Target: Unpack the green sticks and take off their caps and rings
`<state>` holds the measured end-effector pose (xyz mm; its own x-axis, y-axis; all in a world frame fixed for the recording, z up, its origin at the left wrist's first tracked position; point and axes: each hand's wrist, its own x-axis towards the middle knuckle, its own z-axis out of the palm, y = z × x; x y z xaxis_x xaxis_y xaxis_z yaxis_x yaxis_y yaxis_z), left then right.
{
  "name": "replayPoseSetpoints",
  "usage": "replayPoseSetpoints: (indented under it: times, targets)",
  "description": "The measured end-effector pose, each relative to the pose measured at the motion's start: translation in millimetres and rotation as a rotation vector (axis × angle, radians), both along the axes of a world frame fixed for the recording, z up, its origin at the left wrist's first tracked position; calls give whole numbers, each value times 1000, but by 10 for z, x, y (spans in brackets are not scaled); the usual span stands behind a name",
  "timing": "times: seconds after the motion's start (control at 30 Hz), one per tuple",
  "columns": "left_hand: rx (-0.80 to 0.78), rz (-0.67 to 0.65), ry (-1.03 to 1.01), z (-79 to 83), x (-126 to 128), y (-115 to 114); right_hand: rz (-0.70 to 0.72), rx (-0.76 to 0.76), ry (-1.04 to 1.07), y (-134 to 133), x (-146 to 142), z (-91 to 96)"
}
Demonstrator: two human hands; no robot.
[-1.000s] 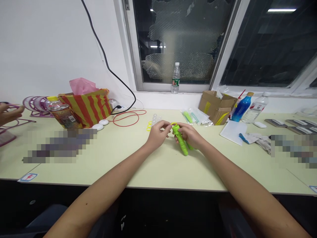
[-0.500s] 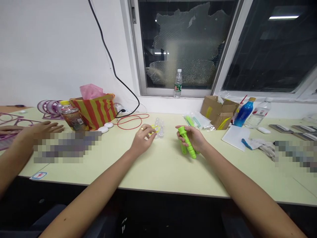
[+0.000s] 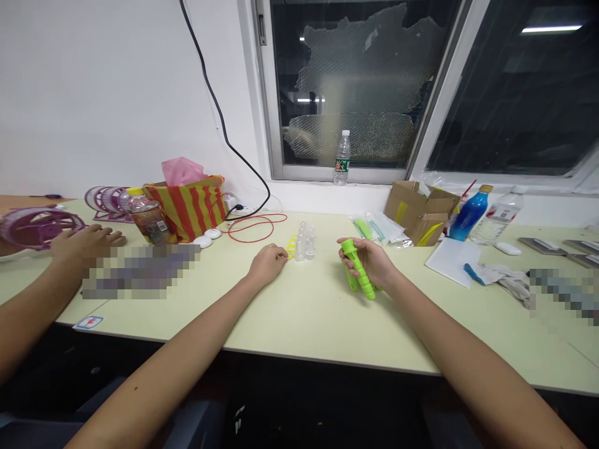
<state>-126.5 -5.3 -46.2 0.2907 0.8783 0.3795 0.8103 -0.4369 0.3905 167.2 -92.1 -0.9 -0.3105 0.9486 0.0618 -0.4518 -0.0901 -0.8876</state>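
My left hand (image 3: 268, 264) is low over the table, its fingers closed at the nearest of several small yellow plastic rings (image 3: 292, 246). How firmly the fingertips grip that ring is partly hidden. Right beside the rings, small clear plastic bottles (image 3: 306, 240) stand upright in a close group. My right hand (image 3: 374, 262) is wrapped around bright green ribbed plastic tubes (image 3: 360, 274), at least two of them. One tube points its threaded end up and tilts to the left; the others are partly hidden behind it and my fingers.
At left, another person's hand (image 3: 88, 246) lies near purple wheel parts (image 3: 42, 226). A drink bottle (image 3: 152, 218) and striped bag (image 3: 194, 209) stand nearby. Red cable (image 3: 253, 240), a cardboard box (image 3: 416, 212), green pieces in plastic bags (image 3: 369, 227), bottles (image 3: 469, 212) and a glove (image 3: 500, 274) lie farther back.
My left hand has come down and back from the clear bottles, bringing a yellow ring to the table beside them. My right hand still holds the green tubes. The other person's purple wheel has been raised.
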Motion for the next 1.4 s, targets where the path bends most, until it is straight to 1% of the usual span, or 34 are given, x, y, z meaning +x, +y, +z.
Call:
replayPoseSetpoints:
  times: [0.47,0.77,0.87,0.93,1.0,1.03,1.1,1.13,1.17,1.23,1.27,1.33,1.4]
  targets:
    - [6,-8,47,-15,24,35,-50,-23,41,17,-13,-8]
    - [-8,-13,37,-8,38,32,-97,-6,49,26,23,54]
    - [-10,-20,33,-6,38,28,-136,-1,36,33,38,87]
    - [-11,-13,24,-4,38,27,-200,10,1,55,89,116]
    - [-10,1,-10,-1,36,31,-340,52,-101,96,201,139]
    - [-11,10,-37,1,34,35,-446,86,-189,124,282,144]
    - [-13,33,-103,6,27,51,-702,148,-444,186,475,134]
    - [-14,49,-134,8,22,61,-804,150,-589,219,576,118]
    - [-12,68,-158,11,17,71,-869,113,-739,250,671,94]
    - [5,107,-188,16,8,89,-931,13,-1038,307,820,29]
    - [19,121,-194,18,5,95,-926,-21,-1191,332,870,-9]
    - [46,139,-200,22,5,99,-880,-65,-1440,370,922,-86]
    - [63,144,-200,26,12,94,-834,-81,-1596,395,938,-152]
